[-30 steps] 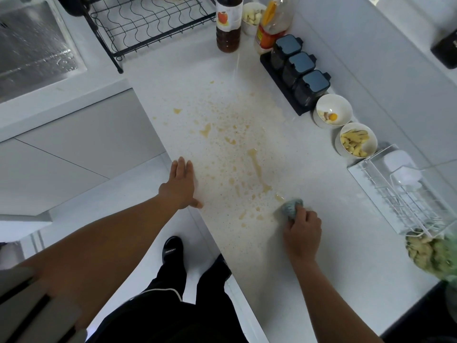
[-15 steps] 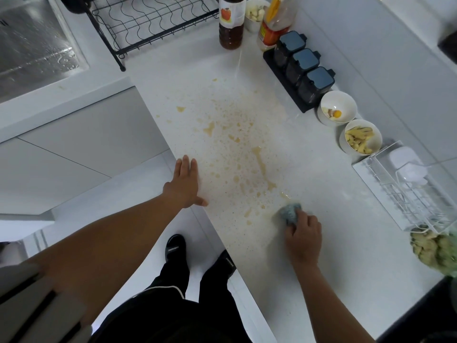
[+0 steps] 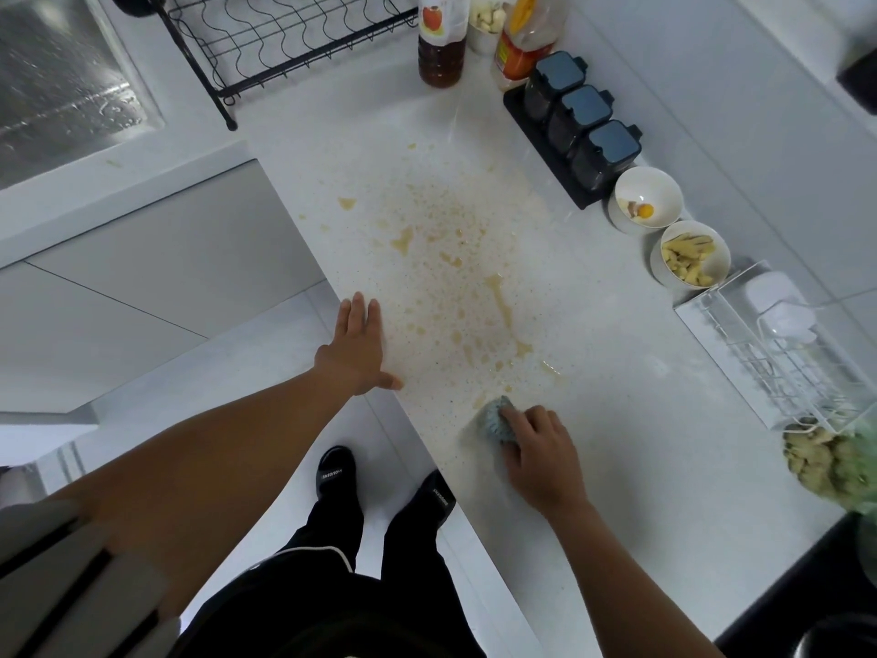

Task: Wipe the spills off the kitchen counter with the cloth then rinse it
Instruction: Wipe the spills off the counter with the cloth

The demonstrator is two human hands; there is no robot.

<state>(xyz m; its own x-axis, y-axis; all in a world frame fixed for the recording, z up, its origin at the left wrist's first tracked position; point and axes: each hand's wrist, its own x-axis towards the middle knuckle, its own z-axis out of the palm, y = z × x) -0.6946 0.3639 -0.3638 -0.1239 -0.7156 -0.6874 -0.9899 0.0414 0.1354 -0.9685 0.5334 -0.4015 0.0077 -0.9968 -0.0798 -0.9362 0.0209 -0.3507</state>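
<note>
Right hand [image 3: 538, 453] grips the cloth [image 3: 496, 420] on the counter [image 3: 617, 491]; left hand [image 3: 356, 346] rests flat, fingers straight.

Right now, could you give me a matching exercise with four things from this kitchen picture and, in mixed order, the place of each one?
Things:
1. cloth
2. left hand
3. dark bottle
4. sink

Places:
A. top left of the view, wet inside
B. gripped by the right hand, on the counter
C. flat at the counter's left edge
D. far end of the counter, beside the wire rack

Pairs: 1-B, 2-C, 3-D, 4-A
</note>
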